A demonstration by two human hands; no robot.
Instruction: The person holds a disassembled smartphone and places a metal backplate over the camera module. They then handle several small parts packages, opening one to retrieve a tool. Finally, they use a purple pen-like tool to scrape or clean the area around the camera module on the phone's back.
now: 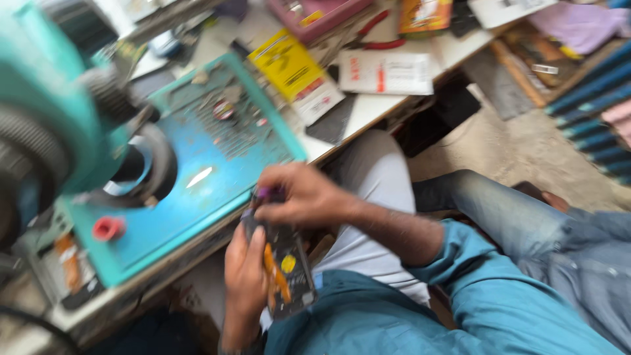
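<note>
The left hand is clamped on an opened phone below the desk edge; the right hand pinches a purple-tipped tool. A slip could scratch the board.

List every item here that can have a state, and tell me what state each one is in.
opened phone: back off, insides showing, held over the lap
left hand: gripping the phone's side
right hand: pinching a small purple-tipped tool at the phone's top end
teal work mat: flat on the bench, littered with small parts
red-handled pliers: lying on the bench, unused
red cap: resting on the mat
</note>
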